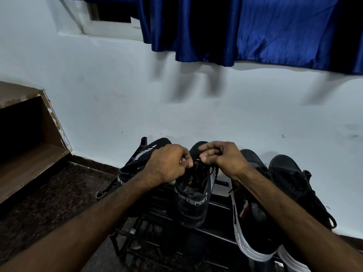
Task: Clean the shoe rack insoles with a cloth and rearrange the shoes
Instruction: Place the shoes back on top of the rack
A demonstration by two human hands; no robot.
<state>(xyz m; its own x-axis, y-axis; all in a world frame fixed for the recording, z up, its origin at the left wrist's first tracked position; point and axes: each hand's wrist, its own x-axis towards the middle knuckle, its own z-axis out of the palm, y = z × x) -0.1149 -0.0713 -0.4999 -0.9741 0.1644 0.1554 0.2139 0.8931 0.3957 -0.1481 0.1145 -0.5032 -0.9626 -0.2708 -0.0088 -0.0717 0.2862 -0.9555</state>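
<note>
While four shoes sit atop the shoe rack (220, 208), laces (202, 169) are pinched
Laces of the SPORT shoe (193, 199) are gripped by left hand (169, 163) and right hand (223, 155); white-soled shoe (253, 228) lies at three o'clock

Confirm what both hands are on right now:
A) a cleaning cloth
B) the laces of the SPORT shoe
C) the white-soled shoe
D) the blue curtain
B: the left hand and right hand pinch the laces over the SPORT shoe on the rack.
</note>
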